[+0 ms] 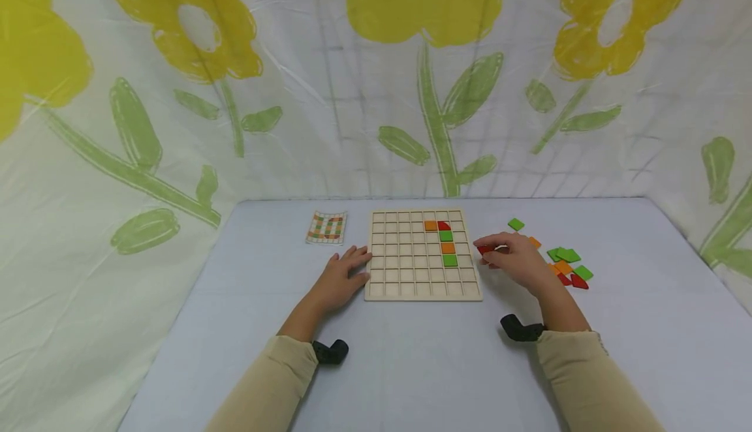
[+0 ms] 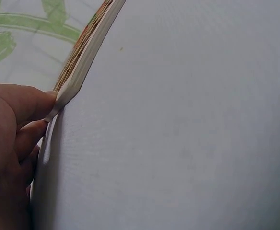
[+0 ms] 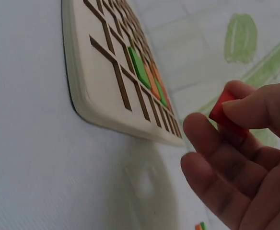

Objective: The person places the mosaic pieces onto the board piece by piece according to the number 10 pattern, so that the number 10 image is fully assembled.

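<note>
A pale wooden grid board (image 1: pixel 399 295) lies on the table with several tiles set in its right part: an orange tile (image 1: pixel 431 226), a red rounded one (image 1: pixel 444 226), then green, orange and green down a column. My left hand (image 1: pixel 341 280) rests against the board's left edge, thumb and fingers touching it; the left wrist view shows the thumb at the rim. Just right of the board, my right hand (image 1: pixel 519 260) pinches a red tile (image 3: pixel 230 117) between thumb and fingers, above the table. The held tile's full outline is partly hidden by the fingers.
A small pattern card (image 1: pixel 326 228) with coloured squares lies left of the board. Beyond my right hand is a loose pile of green, orange and red tiles (image 1: pixel 583 273), with a lone green tile (image 1: pixel 516 224) farther back. A flower-printed cloth (image 1: pixel 364 92) hangs behind the table.
</note>
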`<state>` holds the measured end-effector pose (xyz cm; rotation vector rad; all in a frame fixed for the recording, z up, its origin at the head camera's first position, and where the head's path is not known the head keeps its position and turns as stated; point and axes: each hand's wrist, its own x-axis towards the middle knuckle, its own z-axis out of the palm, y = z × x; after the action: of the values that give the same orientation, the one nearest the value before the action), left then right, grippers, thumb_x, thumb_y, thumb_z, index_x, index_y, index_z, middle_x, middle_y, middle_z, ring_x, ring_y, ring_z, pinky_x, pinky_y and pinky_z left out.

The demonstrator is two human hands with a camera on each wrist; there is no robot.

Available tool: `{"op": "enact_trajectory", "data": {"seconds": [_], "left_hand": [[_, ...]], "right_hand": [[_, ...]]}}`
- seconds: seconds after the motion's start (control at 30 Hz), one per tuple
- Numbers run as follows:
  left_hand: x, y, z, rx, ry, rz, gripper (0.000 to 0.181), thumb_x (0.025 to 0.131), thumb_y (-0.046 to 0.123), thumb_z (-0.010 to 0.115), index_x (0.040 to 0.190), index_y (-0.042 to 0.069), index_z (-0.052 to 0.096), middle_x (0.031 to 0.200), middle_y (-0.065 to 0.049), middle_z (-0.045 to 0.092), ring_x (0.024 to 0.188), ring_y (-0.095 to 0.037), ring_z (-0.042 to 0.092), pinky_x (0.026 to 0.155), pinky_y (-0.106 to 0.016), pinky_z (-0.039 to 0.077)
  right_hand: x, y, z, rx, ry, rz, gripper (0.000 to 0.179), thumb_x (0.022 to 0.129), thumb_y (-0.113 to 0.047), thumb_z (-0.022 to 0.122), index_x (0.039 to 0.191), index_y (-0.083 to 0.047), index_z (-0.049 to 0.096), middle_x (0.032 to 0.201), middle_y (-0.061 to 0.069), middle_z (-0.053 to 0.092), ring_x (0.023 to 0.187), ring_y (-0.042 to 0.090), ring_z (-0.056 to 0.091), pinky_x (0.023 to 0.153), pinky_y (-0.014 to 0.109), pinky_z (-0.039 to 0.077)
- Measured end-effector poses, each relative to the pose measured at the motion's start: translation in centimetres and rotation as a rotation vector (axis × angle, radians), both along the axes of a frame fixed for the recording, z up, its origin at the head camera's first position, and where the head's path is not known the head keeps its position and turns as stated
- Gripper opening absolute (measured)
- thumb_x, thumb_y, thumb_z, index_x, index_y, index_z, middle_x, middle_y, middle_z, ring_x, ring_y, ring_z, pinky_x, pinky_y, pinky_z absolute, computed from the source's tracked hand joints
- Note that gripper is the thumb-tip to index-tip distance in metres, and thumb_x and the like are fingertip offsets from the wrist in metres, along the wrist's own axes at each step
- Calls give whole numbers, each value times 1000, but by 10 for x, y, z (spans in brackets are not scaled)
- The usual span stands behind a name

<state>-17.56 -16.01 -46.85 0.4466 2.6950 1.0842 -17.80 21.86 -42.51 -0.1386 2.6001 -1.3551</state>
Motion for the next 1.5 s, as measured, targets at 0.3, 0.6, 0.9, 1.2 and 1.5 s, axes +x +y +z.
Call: {"op": "enact_trajectory", "data": {"seconds": [0.3,0.6,0.9,1.2,1.5], "left_hand": [[1,1,1,0,17,2,49,98,24,60,145,13,50,157,-1,39,151,-23,21,124,-50,4],[1,1,1,-7,18,-2,49,99,25,59,146,14,50,157,0,38,151,-22,20,125,-49,4],[2,1,3,0,21,1,49,98,24,60,145,13,50,157,-1,39,151,-23,21,125,-49,3],[2,1,2,2,18,2,49,99,25,59,146,13,50,157,-1,38,151,-22,21,125,-48,3],[2,1,0,4,31,-3,49,98,24,60,145,13,51,157,-2,39,151,-22,22,125,-49,4]], "right_hand": [[0,-30,-4,98,-38,-6,10,89,-17,72,98,-13,72,98,5,70,93,24,59,74,28,51],[0,-39,-7,152,13,28,35,89,-16,72,124,-15,68,102,9,64,91,25,60,66,28,50],[1,-45,-11,184,2,45,14,86,-21,75,99,-14,74,90,0,69,86,19,59,73,30,50],[4,-51,-14,229,30,95,13,89,-23,74,99,-16,77,92,0,70,85,17,59,76,33,51],[3,-51,-18,259,22,91,15,89,-22,73,102,-14,76,85,2,63,79,18,53,66,29,44]]}}
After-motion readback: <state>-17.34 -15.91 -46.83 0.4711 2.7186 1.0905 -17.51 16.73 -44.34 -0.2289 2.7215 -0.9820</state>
